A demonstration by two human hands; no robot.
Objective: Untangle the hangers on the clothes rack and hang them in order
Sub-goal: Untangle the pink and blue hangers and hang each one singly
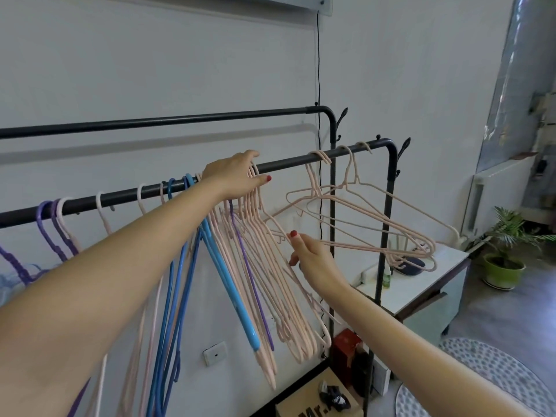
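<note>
From the head camera, a black clothes rack has two rails; the front rail [288, 162] runs from lower left up to the right. The left hand [236, 176] rests on top of this rail with its fingers curled over the hooks of a bunch of pink hangers [279, 284], gripping them against the bar. That bunch hangs tilted, mixed with a purple hanger [254, 284] and blue hangers [222, 272]. The right hand [311, 257] is lower, its thumb and fingers pinching the wire of one pink hanger in the bunch. Farther right, three separated pink hangers [376, 218] hang spaced along the rail. More purple hangers [48, 230] hang at the left end.
</note>
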